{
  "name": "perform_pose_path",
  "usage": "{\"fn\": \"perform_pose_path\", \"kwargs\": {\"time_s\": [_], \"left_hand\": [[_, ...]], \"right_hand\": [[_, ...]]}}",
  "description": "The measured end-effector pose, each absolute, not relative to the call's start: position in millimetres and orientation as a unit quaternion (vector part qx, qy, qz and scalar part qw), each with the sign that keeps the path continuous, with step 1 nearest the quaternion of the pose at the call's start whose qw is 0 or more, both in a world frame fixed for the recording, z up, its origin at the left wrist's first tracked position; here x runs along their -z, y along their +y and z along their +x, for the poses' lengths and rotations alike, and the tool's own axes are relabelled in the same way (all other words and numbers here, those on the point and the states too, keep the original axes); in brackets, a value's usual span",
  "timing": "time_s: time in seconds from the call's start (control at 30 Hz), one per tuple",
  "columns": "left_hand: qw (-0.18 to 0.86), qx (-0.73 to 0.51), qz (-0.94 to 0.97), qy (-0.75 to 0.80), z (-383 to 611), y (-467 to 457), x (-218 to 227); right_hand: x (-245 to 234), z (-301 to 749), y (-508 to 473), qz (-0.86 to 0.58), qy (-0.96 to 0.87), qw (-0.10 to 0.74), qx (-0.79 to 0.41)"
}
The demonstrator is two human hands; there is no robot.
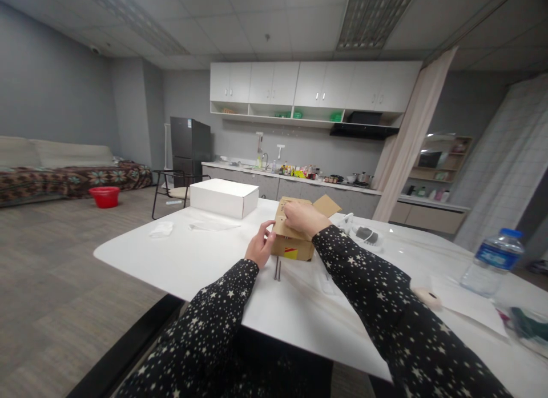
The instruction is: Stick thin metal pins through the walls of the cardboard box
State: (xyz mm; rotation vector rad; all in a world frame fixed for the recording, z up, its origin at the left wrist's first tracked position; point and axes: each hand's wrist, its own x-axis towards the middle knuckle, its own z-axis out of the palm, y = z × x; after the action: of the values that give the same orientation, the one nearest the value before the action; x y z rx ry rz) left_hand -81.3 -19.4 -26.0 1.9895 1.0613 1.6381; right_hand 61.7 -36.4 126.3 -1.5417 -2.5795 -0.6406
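Head view – left hand: the left hand [259, 246] comes out of a black sleeve with white stars. It is cupped against the left side of a small brown cardboard box [295, 248], with the fingers curled on the box and the thumb up at the edge of the top flap, so it is closed on the box.
Head view – right hand: the right hand [303, 216] lies over the box's folded top flap with its fingers bent down onto the cardboard. Whether they grip the flap or only press on it cannot be told.
Head view – box: it stands on the white rounded table [180, 261], near the middle and straight ahead of the person. One flap stands open at the far right, and there is a red and yellow mark on the near face.
Head view – beside the box: two thin dark sticks [277, 269] lie on the table just in front of it.
Head view – farther on the table: a flat white lidded carton [224, 197] sits behind and to the left. A crumpled white paper [161, 229] is near the left edge. A clear plastic water bottle with a blue cap and label [493, 262] stands well apart to the right, next to a white sheet of paper [468, 309].
Head view – room: a round red plastic basin [105, 196] is on the floor by a sofa, and a tall black fridge [190, 149] stands at the kitchen counter.
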Motion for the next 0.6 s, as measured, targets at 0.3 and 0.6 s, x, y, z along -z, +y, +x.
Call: {"fn": "perform_pose_path", "kwargs": {"time_s": [0.3, 0.6], "left_hand": [[0.173, -0.570, 0.706, 0.384, -78.3, -22.8, 24.0], [0.168, -0.567, 0.707, 0.387, -76.4, -22.7, 24.2]], "right_hand": [[-129.8, 60.2, -35.4, -0.511, -0.837, 0.012, 0.194], [-134.1, 58.3, -33.8, -0.516, -0.837, -0.016, 0.184]]}}
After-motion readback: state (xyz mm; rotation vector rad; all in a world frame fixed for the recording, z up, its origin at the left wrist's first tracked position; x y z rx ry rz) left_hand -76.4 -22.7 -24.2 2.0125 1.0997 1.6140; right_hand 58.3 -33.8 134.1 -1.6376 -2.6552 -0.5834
